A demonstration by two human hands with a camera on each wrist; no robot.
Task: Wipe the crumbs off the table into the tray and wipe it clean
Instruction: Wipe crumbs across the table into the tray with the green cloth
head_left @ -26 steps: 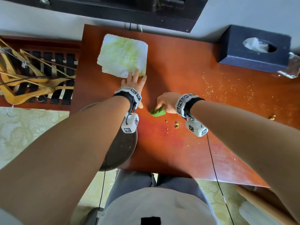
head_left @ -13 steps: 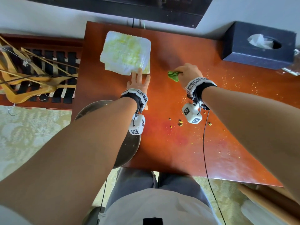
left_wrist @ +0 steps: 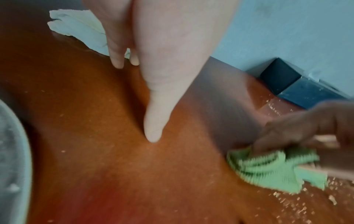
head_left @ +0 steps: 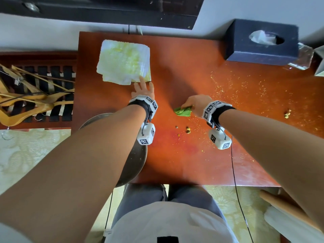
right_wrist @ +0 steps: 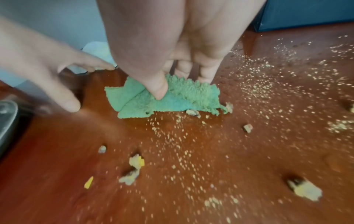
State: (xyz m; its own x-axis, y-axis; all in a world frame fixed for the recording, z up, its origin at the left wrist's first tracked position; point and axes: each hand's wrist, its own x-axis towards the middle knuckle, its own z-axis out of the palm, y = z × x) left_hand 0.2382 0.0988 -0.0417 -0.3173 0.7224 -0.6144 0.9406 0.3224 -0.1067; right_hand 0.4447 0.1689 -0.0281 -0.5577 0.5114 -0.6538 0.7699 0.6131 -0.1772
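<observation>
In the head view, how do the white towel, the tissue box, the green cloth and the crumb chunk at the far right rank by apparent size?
Largest to smallest as they look:
1. tissue box
2. white towel, close to the box, so their order is unsure
3. green cloth, partly covered by the right hand
4. crumb chunk

Cloth (head_left: 183,111) on table (head_left: 175,163), crumbs (head_left: 245,88) right.
</observation>
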